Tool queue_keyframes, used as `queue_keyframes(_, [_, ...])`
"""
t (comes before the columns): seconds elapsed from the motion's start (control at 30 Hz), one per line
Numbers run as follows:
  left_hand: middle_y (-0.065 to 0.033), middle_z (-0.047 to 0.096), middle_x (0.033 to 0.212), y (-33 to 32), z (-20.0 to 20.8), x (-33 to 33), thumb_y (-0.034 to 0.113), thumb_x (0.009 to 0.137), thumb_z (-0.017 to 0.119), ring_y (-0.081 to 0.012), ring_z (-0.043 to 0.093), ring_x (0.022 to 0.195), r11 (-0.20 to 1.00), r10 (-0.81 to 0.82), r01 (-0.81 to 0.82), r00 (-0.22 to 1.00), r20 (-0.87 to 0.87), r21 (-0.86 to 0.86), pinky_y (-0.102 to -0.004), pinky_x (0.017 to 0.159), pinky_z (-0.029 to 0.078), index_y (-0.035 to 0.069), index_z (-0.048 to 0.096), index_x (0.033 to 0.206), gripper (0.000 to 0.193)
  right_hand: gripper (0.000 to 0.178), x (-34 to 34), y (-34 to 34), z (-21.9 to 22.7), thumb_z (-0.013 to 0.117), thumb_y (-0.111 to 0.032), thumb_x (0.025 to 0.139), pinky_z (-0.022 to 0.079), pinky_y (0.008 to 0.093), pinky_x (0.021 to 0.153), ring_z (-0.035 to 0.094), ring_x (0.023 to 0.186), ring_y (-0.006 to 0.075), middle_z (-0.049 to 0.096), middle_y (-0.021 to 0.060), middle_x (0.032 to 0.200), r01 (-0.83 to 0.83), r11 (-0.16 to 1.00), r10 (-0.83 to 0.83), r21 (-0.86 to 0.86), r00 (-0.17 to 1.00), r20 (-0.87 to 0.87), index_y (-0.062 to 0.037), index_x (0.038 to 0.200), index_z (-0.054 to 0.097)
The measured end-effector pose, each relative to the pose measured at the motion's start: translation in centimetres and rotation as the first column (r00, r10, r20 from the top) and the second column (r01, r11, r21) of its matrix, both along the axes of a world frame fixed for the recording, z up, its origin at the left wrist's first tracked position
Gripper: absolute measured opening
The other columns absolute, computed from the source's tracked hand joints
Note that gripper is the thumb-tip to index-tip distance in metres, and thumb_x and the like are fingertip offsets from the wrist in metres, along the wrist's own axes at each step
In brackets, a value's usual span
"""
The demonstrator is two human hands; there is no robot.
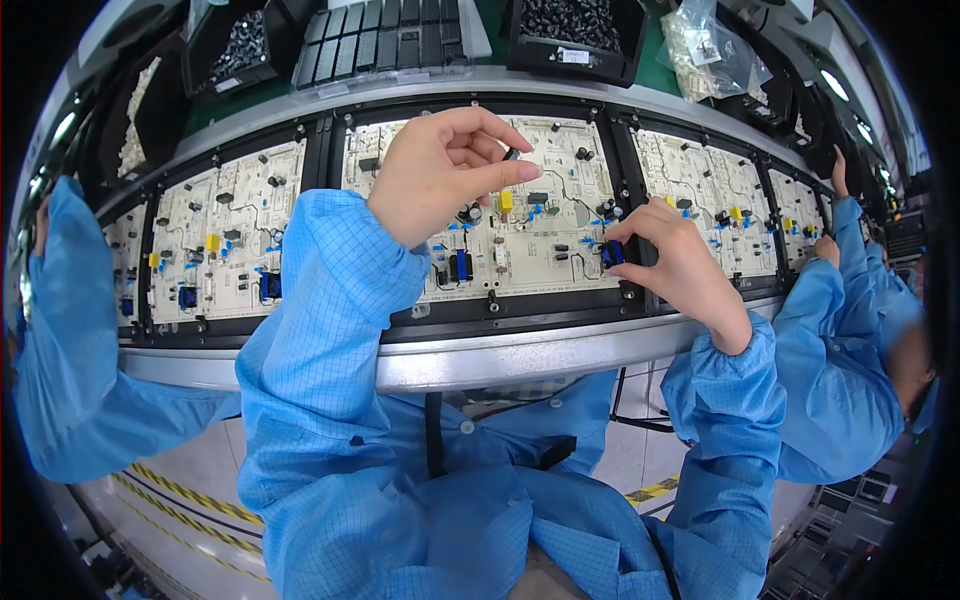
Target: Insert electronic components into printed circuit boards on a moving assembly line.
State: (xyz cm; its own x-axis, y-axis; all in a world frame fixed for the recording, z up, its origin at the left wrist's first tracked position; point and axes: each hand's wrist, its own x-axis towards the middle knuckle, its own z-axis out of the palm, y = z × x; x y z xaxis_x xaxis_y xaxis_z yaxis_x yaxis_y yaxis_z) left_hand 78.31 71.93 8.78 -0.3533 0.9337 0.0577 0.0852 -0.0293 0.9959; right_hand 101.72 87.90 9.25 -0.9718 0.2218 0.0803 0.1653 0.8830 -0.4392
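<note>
Over the upper part of the cream circuit board (570,215) my left hand (440,170) pinches a small black cylinder (512,154), which looks like a capacitor, between thumb and forefinger. My right hand (680,250) is at the board's right side, its thumb and fingers closed about a dark blue block-shaped component (612,254). That block seems to sit on the board. A similar blue block (461,265) stands on the lower left of the same board, under my left wrist. Near the middle are a yellow block component (505,201) and several small black cylinders.
Black frames hold more boards to the left (235,220) and right (700,200). A metal rail (500,358) runs along the near edge. Behind stand a bin of black parts (570,25), a tray of black blocks (385,40) and a plastic bag (705,50). Co-workers in blue flank me.
</note>
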Motion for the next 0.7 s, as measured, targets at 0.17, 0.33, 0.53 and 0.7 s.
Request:
queue_keyframes(0.17, [-0.0064, 0.064, 0.084, 0.3, -0.6, 0.3, 0.009, 0.08, 0.076, -0.01, 0.064, 0.073, 0.998, 0.04, -0.042, 0.998, 0.047, 0.039, -0.0216, 0.066, 0.054, -0.001, 0.066, 0.1, 0.024, 0.036, 0.0, -0.2, 0.2, 0.08, -0.002, 0.061, 0.046, 0.0361, 0.079, 0.056, 0.086, 0.0273, 0.06, 0.0085, 0.084, -0.016, 1.0, 0.016, -0.014, 1.0, -0.001, -0.0025, 0.093, 0.064])
queue_keyframes(0.33, [-0.0084, 0.066, 0.088, 0.5, -0.8, 0.8, 0.009, 0.081, 0.075, -0.0117, 0.065, 0.075, 0.997, 0.061, -0.06, 0.998, -0.014, 0.044, -0.0234, 0.07, 0.055, -0.001, 0.067, 0.104, 0.027, 0.03, 0.0, -0.9, 1.0, 0.08, -0.009, 0.068, 0.045, 0.0341, 0.069, 0.056, 0.078, 0.025, 0.056, 0.0092, 0.078, 0.133, 0.991, -0.134, 0.015, 0.987, 0.084, -0.003, 0.085, 0.055])
queue_keyframes(0.53, [-0.0068, 0.066, 0.083, 0.5, -1.0, 1.6, 0.01, 0.079, 0.076, -0.0099, 0.064, 0.075, 0.999, -0.021, 0.018, 0.998, -0.055, -0.05, -0.0228, 0.069, 0.054, 0.0, 0.069, 0.101, 0.024, 0.023, -0.6, -1.4, 0.3, 0.074, -0.013, 0.077, 0.039, 0.0334, 0.05, 0.053, 0.053, 0.0217, 0.051, 0.0078, 0.062, 0.134, 0.981, -0.12, -0.138, 0.987, 0.107, -0.0035, 0.083, 0.054])
queue_keyframes(0.7, [-0.005, 0.065, 0.08, 0.6, -1.0, 2.2, 0.01, 0.076, 0.078, -0.0088, 0.061, 0.071, 0.999, -0.019, 0.01, 0.985, -0.174, -0.048, -0.0223, 0.069, 0.054, 0.003, 0.07, 0.099, 0.025, 0.017, -0.2, -0.5, -0.7, 0.071, -0.015, 0.08, 0.036, 0.0313, 0.046, 0.05, 0.043, 0.0198, 0.047, 0.006, 0.05, -0.024, 0.998, 0.018, 0.056, 0.993, 0.112, -0.0069, 0.09, 0.061])
